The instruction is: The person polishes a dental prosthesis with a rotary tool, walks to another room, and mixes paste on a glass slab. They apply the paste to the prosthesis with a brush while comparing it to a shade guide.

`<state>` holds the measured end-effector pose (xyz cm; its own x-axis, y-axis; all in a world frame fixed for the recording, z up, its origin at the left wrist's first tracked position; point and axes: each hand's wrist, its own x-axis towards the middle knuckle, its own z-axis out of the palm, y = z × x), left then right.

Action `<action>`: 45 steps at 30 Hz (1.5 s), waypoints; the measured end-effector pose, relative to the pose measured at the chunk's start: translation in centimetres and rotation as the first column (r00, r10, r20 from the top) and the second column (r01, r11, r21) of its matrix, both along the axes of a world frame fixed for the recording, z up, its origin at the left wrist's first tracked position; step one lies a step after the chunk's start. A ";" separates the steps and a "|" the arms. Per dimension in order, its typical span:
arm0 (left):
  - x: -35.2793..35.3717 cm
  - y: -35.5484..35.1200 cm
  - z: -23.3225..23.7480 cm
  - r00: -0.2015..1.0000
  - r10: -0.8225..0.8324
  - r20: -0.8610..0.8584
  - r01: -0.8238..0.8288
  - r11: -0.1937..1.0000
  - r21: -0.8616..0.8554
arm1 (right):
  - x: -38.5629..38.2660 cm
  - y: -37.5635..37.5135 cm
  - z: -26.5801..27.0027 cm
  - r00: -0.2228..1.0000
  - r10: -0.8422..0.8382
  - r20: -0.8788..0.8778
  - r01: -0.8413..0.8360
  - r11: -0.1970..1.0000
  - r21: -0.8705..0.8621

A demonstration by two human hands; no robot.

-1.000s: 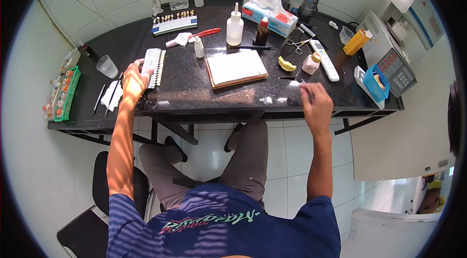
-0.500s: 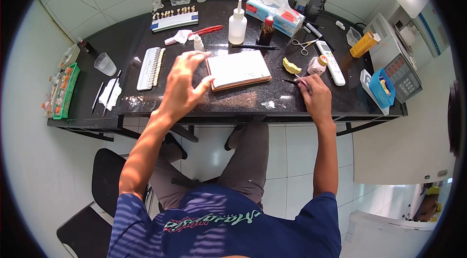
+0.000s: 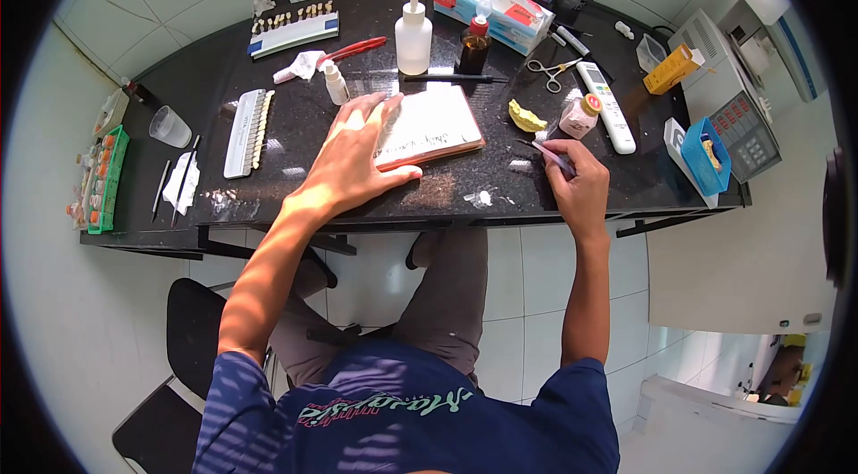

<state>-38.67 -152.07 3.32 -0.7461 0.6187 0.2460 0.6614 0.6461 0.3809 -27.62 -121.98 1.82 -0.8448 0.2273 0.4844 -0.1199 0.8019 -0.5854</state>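
Observation:
My left hand [image 3: 353, 152] lies with spread fingers over the left side of a white rectangular pad [image 3: 438, 121] with brownish edges and some handwriting. In my right hand [image 3: 579, 179] is a thin pen-like tool [image 3: 556, 158], pinched between the fingers, its tip pointing up and left. Just beyond that hand stands a small pink-labelled bottle [image 3: 579, 117], with a yellow tooth-shaped piece [image 3: 526, 117] to its left. A black slim tool [image 3: 456, 78] lies behind the pad. Near my left fingertips stands a small white dropper bottle [image 3: 335, 83].
A white squeeze bottle [image 3: 414, 43], brown bottle [image 3: 475, 47] and tissue box [image 3: 493, 9] stand at the back. Scissors [image 3: 553, 74] and a white remote [image 3: 608, 109] lie right. Shade guides [image 3: 248, 134], a cup [image 3: 170, 127] and a green rack [image 3: 111, 179] are left.
My left hand has come down onto the pad's left side, its fingers spread. The view has shifted slightly. My right hand still holds the tool, now a little lower relative to the pink-labelled bottle.

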 end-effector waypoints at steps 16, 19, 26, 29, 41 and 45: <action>0.2 -0.7 -1.1 0.994 0.003 -0.112 0.021 0.976 0.216 | 0.1 0.1 -0.8 1.000 -0.007 -0.013 0.006 0.999 -0.040; 1.5 -1.9 -1.0 0.977 0.024 -0.214 0.082 0.879 0.470 | -0.3 0.2 -1.1 0.994 0.057 -0.089 -0.057 0.998 0.001; 8.3 -9.0 -2.2 0.939 0.307 -0.157 -0.097 0.671 0.735 | -0.3 -0.4 -0.6 0.990 0.012 -0.141 -0.007 0.999 0.041; 11.4 -11.8 -3.2 0.913 0.401 0.070 -0.300 0.546 0.782 | -0.3 -0.4 -0.7 0.983 -0.053 -0.178 0.053 0.999 -0.006; 13.5 -9.8 -7.5 0.905 0.296 0.305 -0.409 0.411 0.815 | 0.3 -1.3 0.7 0.994 0.050 -0.095 -0.047 0.998 0.040; 15.4 -5.2 -6.1 0.905 0.041 0.424 -0.401 0.421 0.814 | 1.8 -4.2 2.6 0.984 0.172 -0.052 -0.179 0.945 -0.274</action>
